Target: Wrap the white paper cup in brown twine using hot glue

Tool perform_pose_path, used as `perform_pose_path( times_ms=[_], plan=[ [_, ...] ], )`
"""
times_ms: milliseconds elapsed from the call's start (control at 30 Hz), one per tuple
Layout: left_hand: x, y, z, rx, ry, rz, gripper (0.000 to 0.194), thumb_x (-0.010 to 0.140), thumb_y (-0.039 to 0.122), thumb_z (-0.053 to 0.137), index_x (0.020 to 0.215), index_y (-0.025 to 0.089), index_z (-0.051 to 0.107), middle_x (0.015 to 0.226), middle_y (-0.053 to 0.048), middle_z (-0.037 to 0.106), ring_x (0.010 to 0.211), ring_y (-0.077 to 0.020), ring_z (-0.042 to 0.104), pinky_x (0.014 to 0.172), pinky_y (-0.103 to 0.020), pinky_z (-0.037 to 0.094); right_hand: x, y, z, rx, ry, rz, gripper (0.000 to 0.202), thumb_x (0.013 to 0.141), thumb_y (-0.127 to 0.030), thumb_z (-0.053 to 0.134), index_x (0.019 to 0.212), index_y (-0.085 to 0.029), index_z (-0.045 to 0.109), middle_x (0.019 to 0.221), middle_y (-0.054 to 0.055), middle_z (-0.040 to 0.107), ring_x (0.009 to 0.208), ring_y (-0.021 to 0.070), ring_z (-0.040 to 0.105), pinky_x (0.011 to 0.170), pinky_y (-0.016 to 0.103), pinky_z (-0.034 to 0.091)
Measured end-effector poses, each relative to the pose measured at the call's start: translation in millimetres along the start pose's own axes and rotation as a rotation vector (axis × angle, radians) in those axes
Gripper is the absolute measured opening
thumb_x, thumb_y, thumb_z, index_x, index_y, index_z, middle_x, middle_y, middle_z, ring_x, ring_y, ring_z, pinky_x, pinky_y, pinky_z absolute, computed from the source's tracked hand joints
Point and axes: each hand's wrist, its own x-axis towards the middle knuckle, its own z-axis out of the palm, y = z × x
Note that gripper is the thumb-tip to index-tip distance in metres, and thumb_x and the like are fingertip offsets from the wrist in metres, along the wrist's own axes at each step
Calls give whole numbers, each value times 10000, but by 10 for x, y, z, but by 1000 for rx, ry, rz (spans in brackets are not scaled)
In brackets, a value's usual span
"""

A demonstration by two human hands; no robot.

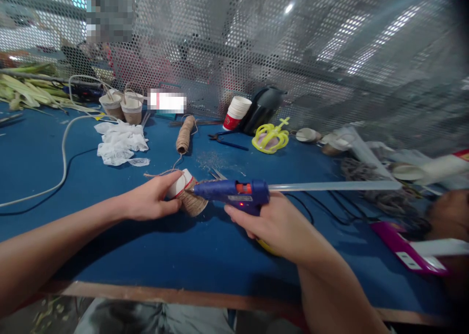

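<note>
My left hand (161,197) grips the white end of a paper cup (195,202) whose other part is wrapped in brown twine. In my right hand (271,221) is a blue glue gun (234,193), its nozzle touching or very close to the cup where the twine meets the white paper. A long clear glue stick (330,186) sticks out of the gun's back, and a small red light shows on its side. Beyond my left hand lies a spool of twine (185,134), a strand running from it toward the cup.
White crumpled cloth (122,142), twine-wrapped cups (131,110), pliers (230,142), stacked paper cups (237,113) and a yellow crown-shaped piece (270,137) stand or lie on the blue table (146,260). A magenta power strip (406,248), cables and grey cord are at the right.
</note>
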Motion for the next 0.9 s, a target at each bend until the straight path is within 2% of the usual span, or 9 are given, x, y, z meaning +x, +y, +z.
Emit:
perform_pose_path(
  times_ms=[133, 433, 900],
  plan=[
    [-1, -16, 8, 19, 3, 5, 146, 749, 195, 482, 881, 134, 473, 764, -5, 484, 651, -125, 459, 573, -230, 383, 20, 25, -32, -31, 67, -18, 209, 725, -319, 548, 558, -194, 534, 446, -24, 554, 432, 122, 546, 450, 216, 437],
    [-13, 16, 3, 61, 11, -23, 182, 735, 190, 481, 909, 135, 475, 789, -3, 511, 667, -126, 485, 594, -228, 394, 51, 43, -38, -45, 87, 46, 294, 724, -333, 544, 474, -197, 467, 409, -20, 530, 417, 123, 537, 464, 224, 429],
    [-6, -11, 11, 30, 5, -8, 162, 739, 187, 470, 894, 141, 471, 768, -6, 487, 663, -134, 461, 579, -236, 383, -12, 4, -2, 3, 15, 1, 215, 733, -324, 538, 558, -199, 525, 420, -48, 518, 386, 101, 495, 421, 209, 420]
  ],
)
